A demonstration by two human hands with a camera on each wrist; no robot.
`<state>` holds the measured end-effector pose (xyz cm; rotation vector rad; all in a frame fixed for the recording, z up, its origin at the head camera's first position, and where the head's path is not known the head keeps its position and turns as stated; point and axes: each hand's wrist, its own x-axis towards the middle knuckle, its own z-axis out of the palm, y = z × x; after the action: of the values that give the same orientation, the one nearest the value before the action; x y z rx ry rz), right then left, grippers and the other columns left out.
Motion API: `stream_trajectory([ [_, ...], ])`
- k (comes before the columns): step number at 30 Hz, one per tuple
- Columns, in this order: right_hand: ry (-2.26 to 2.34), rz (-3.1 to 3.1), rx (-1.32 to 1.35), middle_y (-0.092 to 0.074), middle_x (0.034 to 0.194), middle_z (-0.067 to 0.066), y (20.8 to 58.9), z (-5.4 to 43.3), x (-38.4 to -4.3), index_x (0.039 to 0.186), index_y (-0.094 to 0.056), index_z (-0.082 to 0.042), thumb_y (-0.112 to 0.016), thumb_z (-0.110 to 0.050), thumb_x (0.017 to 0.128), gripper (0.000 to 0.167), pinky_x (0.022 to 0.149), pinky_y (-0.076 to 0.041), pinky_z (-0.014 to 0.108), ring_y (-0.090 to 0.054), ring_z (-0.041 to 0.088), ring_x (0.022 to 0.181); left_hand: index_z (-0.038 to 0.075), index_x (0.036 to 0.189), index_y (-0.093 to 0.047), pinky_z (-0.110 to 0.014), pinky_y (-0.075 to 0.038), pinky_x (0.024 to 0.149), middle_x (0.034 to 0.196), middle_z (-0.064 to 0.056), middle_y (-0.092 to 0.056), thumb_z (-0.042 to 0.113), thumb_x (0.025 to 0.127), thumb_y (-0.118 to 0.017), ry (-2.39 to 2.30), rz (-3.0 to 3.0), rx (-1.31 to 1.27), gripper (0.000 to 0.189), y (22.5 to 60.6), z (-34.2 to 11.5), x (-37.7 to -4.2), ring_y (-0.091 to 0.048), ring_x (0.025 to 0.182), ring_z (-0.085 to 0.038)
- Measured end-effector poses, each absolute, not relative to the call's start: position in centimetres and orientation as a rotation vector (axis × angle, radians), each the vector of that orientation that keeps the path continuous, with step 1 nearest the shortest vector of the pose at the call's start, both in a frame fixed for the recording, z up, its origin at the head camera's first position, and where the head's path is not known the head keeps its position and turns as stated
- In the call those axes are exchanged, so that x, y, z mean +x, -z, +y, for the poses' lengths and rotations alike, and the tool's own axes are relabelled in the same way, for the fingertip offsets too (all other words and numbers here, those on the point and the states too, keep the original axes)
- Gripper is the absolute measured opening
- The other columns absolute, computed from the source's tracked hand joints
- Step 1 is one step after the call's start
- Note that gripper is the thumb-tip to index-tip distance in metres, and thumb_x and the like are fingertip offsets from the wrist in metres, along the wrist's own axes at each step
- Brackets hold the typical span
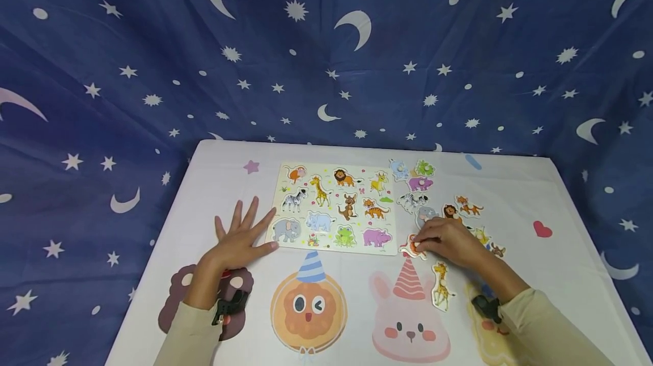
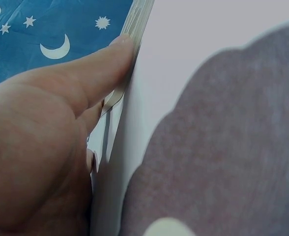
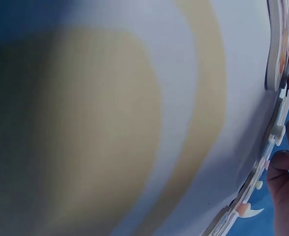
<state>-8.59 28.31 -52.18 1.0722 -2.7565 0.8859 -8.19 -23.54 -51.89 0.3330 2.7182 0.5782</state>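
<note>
Head camera: looks forward and down from above the counter (image 1: 229,184), set well back; covers curtain (image 1: 306,71), left hand (image 1: 237,248) and right hand (image 1: 451,240). Left wrist camera: close, tilted, facing along thumb to board (image 1: 334,199), shared with head view. Right wrist camera: close, tilted; shares pieces (image 1: 420,184) with head view.
</note>
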Motion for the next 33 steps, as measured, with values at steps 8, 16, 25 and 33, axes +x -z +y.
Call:
stream_trajectory([
  [8, -0.853, -2.772, 1.034, -0.073, 0.092, -0.013, 51.8, 27.9, -8.2, 0.092, -0.081, -0.021, -0.089, -0.014, 0.077, 0.019, 0.071, -0.054, 0.022, -0.069, 0.007, 0.085, 0.032, 0.162, -0.028, -0.082, 0.022, 0.105, 0.173, -0.013, 0.006, 0.065, 0.09, -0.062, -0.591, 2.725, 0.341, 0.086, 51.9, -23.6, -8.2, 0.018, 0.155, -0.048],
  [16, -0.843, -2.808, 0.866, -0.072, 0.093, -0.011, 50.7, 27.5, -8.2, 0.093, -0.081, -0.019, -0.089, -0.017, 0.077, 0.017, 0.068, -0.055, 0.025, -0.067, 0.006, 0.083, 0.034, 0.162, -0.026, -0.081, 0.025, 0.104, 0.173, -0.011, 0.009, 0.066, 0.09, -0.061, -0.627, 2.723, 0.343, 0.087, 52.3, -23.5, -8.3, 0.023, 0.155, -0.046],
  [25, -0.979, -2.768, 0.729, -0.07, 0.088, -0.011, 50.0, 23.3, -11.0, 0.095, -0.082, -0.016, -0.087, -0.021, 0.08, 0.017, 0.063, -0.049, 0.02, -0.06, 0.002, 0.074, 0.031, 0.162, -0.027, -0.083, 0.023, 0.104, 0.173, -0.013, 0.007, 0.066, 0.091, -0.06, -0.598, 2.714, 0.34, 0.086, 51.7, -23.5, -8.2, 0.02, 0.155, -0.049],
  [33, -1.041, -2.753, 0.698, -0.069, 0.084, -0.005, 49.0, 18.1, -14.1, 0.096, -0.082, -0.012, -0.085, -0.022, 0.084, 0.016, 0.059, -0.045, 0.024, -0.055, 0.007, 0.068, 0.033, 0.162, -0.026, -0.083, 0.022, 0.104, 0.173, -0.013, 0.007, 0.067, 0.091, -0.06, -0.608, 2.725, 0.357, 0.086, 51.8, -23.6, -8.2, 0.019, 0.155, -0.048],
])
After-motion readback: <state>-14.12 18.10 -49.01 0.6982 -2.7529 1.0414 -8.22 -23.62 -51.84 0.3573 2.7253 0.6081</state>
